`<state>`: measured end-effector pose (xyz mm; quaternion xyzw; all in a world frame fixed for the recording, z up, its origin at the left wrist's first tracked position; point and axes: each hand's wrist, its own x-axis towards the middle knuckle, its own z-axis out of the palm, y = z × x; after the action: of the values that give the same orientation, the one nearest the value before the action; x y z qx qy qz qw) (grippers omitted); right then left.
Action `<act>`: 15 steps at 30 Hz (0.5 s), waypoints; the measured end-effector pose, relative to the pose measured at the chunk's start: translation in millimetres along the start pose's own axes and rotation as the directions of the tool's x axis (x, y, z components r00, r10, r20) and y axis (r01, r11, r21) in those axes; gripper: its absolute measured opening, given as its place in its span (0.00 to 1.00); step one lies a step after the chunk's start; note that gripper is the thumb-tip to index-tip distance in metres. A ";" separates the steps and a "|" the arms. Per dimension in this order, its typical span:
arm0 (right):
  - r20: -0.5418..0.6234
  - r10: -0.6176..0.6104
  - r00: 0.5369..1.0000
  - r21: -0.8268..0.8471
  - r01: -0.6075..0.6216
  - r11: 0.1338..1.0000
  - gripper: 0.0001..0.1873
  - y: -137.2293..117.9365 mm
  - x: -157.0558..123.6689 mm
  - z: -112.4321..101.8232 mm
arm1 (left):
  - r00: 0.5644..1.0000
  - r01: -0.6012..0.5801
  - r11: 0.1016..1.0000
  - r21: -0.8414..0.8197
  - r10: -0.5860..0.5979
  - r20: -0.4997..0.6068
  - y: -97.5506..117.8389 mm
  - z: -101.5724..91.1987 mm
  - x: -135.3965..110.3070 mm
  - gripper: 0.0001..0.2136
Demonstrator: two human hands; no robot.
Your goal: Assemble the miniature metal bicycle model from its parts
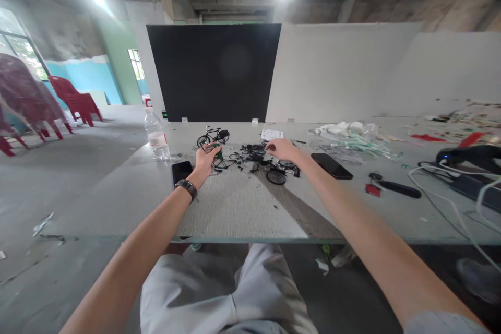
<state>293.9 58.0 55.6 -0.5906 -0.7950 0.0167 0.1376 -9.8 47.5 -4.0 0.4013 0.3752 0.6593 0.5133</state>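
Note:
My left hand (206, 160) is closed round a small green and black model part (217, 155), held just above the grey table (235, 209). My right hand (282, 150) reaches over a scatter of small black model bicycle parts (254, 154), fingers curled down onto them; what they pinch is too small to tell. A loose black wheel (276, 176) lies just in front of the right hand. A finished black model bicycle (213, 137) stands upright behind the left hand. A watch sits on my left wrist.
A water bottle (157, 135) stands at the left. One black phone (181, 171) lies by my left wrist, another phone (332, 165) right of my right arm. A red-and-black tool (391, 187), cables (457, 193) and plastic scraps (352, 141) fill the right side. Red chairs (74, 99) stand far left.

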 end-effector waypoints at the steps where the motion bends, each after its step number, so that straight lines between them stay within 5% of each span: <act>1: -0.010 0.003 1.000 -0.002 -0.003 1.000 0.09 -1.2 -1.3 4.8 | 1.000 0.003 1.000 0.009 -0.003 0.002 -1.3 0.0 0.3 0.19; 7: -0.113 -0.031 0.993 -0.033 0.028 0.999 0.16 -12.8 -8.6 32.7 | 1.000 -0.002 0.999 0.043 0.002 -0.001 -8.7 1.5 0.8 0.20; 15: -0.118 -0.099 0.988 -0.094 0.088 0.992 0.15 -22.1 -4.9 43.2 | 1.000 -0.002 0.996 0.090 0.000 0.024 -5.7 8.1 -10.7 0.18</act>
<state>264.2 52.6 17.2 -0.5581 -0.8118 -0.0612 0.1605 1.4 38.8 -7.5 0.4321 0.3981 0.6372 0.4987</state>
